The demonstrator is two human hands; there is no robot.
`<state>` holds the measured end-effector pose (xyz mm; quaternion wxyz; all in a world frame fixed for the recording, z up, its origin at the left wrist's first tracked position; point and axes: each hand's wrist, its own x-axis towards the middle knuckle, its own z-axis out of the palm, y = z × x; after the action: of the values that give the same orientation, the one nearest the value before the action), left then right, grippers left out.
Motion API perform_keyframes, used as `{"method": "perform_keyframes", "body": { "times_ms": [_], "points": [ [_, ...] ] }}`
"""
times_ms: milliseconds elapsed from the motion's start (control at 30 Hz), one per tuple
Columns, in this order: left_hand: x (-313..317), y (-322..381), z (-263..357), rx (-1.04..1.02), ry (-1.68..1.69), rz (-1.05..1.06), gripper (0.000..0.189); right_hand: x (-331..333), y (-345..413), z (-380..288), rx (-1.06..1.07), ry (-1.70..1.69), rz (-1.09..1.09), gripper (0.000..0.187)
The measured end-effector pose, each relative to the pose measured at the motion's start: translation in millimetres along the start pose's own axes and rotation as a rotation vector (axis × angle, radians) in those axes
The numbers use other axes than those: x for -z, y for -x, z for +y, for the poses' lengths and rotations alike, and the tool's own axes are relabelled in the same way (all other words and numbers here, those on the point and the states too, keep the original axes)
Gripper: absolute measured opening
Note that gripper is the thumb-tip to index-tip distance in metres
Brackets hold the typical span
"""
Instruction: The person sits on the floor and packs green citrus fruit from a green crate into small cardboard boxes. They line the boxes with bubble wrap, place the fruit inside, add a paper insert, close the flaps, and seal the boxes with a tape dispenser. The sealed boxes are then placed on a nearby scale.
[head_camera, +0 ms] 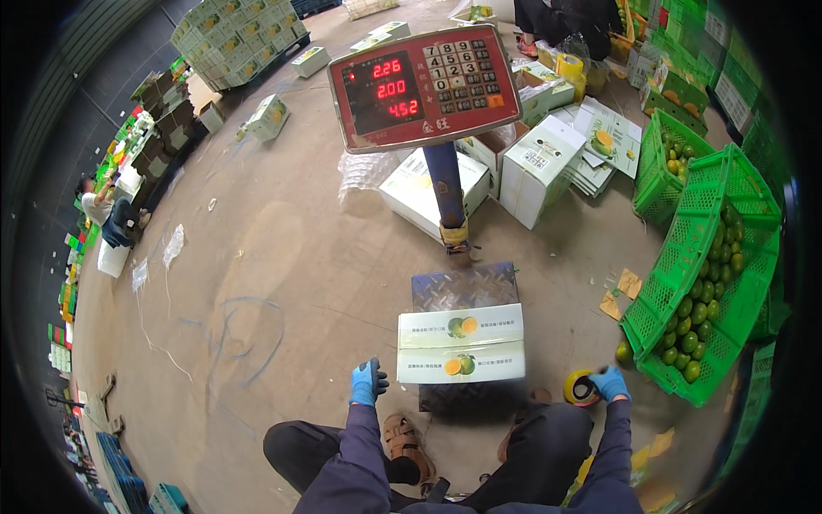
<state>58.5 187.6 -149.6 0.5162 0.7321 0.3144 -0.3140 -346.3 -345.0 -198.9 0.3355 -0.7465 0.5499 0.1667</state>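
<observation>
A closed white carton printed with green and orange citrus (461, 344) lies on the treadplate platform of a bench scale (465, 287), right in front of my knees. My left hand (366, 383), in a blue glove, hovers left of the carton, apart from it; its fingers are curled in and nothing shows in them. To the carton's right, my right hand (610, 383), also gloved, grips the rim of a roll of yellow packing tape (580, 388). Above the carton stands the scale's red display and keypad (425, 88), lit with red digits.
A tilted green plastic crate of green citrus (700, 283) stands to the right, another crate (664, 170) behind it. White cartons (542, 167) and flattened ones sit beyond the scale post (446, 186). Cartons are stacked on a pallet (241, 42). A person (112, 209) sits far left.
</observation>
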Motion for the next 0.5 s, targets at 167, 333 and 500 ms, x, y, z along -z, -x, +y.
{"method": "perform_keyframes", "body": {
  "times_ms": [167, 333, 500],
  "points": [
    [-23, 5, -16, -0.012, -0.012, -0.053, 0.064, 67, 53, -178, 0.332, -0.454, -0.198, 0.070],
    [-40, 21, -47, -0.046, 0.571, -0.680, 0.073, 34, 83, -294, 0.311, -0.605, -0.724, 0.085],
    [-26, 25, 57, -0.376, 0.423, -0.489, 0.064, 1, 68, -371, 0.729, -0.327, -0.538, 0.065]
  ]
}}
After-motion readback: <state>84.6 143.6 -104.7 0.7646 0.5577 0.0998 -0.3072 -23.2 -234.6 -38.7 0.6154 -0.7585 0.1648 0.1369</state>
